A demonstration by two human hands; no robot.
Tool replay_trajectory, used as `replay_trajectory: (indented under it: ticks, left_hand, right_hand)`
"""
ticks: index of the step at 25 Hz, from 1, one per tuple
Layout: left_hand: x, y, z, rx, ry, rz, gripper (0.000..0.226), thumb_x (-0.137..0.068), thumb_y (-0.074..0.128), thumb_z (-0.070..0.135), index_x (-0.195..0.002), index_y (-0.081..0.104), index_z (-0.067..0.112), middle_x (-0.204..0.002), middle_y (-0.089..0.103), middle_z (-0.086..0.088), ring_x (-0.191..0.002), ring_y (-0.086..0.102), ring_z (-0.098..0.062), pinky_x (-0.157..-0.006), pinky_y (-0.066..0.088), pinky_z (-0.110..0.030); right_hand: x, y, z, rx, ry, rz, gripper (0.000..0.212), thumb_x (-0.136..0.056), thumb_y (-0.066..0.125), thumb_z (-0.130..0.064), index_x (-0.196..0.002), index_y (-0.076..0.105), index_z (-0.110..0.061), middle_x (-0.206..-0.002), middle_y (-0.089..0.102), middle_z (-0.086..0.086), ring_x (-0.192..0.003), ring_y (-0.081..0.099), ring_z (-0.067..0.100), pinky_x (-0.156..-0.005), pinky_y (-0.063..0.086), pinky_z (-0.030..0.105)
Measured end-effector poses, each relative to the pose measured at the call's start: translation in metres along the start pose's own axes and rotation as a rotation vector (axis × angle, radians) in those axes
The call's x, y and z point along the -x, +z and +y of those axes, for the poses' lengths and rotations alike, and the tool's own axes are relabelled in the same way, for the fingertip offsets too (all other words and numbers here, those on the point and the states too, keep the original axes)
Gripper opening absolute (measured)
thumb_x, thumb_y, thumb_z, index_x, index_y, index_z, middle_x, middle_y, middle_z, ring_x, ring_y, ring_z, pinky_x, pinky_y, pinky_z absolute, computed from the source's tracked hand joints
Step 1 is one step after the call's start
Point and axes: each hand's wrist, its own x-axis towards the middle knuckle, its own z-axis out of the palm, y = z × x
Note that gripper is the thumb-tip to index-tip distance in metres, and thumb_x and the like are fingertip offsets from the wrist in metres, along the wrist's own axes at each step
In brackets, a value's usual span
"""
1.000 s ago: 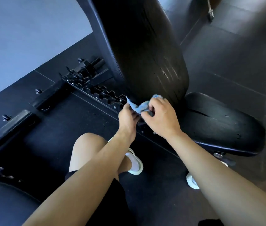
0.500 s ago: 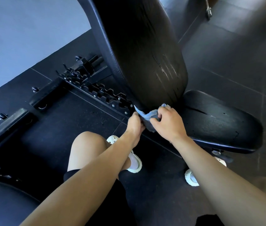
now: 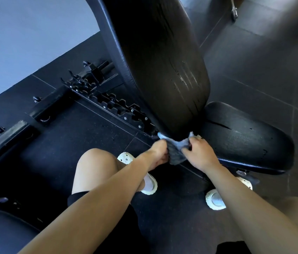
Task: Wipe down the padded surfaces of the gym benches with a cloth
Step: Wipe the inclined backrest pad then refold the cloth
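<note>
A black padded backrest (image 3: 162, 66) rises steeply from the middle of the view, its surface cracked. Its black seat pad (image 3: 245, 138) lies to the right, also cracked. A grey-blue cloth (image 3: 175, 149) is stretched around the bottom end of the backrest. My left hand (image 3: 156, 152) grips the cloth's left end and my right hand (image 3: 198, 153) grips its right end. Part of the cloth hangs down between the two hands.
The bench's black steel frame with its notched adjustment rack (image 3: 119, 107) runs left across the dark rubber floor. Another black pad (image 3: 0, 233) shows at the bottom left. My knee (image 3: 97, 165) and white shoes (image 3: 215, 198) are below the bench. Grey floor tiles lie to the right.
Both hands have slid the cloth down and to the right, from the backrest's side edge to its bottom end, and have spread apart so the cloth is stretched between them.
</note>
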Motion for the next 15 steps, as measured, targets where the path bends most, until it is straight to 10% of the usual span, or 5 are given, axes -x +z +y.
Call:
replay_trajectory:
  ticks: [8, 12, 15]
  left_hand:
    - [-0.001, -0.006, -0.006, -0.096, 0.123, 0.132, 0.05, -0.107, 0.024, 0.029, -0.116, 0.066, 0.004, -0.109, 0.074, -0.012, -0.099, 0.072, -0.024, -0.092, 0.056, -0.036]
    - [0.008, -0.008, 0.005, -0.341, 0.188, 0.205, 0.046, -0.103, 0.028, 0.026, -0.12, 0.064, 0.004, -0.105, 0.074, -0.016, -0.094, 0.073, -0.029, -0.073, 0.058, -0.036]
    - [0.019, -0.007, 0.019, -0.604, 0.271, 0.234, 0.043, -0.102, 0.037, 0.023, -0.121, 0.062, -0.006, -0.118, 0.068, -0.029, -0.109, 0.066, -0.044, -0.093, 0.057, -0.05]
  right_hand:
    - [-0.015, -0.038, -0.067, -0.223, -0.255, 0.359, 0.021, -0.084, 0.06, -0.018, -0.077, 0.041, -0.013, -0.092, 0.048, 0.001, -0.087, 0.046, 0.02, -0.072, 0.04, 0.032]
    - [-0.026, -0.026, -0.045, -0.154, -0.168, 0.26, 0.018, -0.092, 0.06, -0.019, -0.105, 0.057, -0.007, -0.117, 0.055, 0.012, -0.106, 0.054, 0.031, -0.085, 0.049, 0.04]
    - [-0.026, -0.022, -0.02, -0.127, 0.103, 0.076, 0.036, -0.098, 0.054, -0.022, -0.128, 0.053, -0.002, -0.128, 0.053, 0.017, -0.115, 0.055, 0.037, -0.088, 0.046, 0.039]
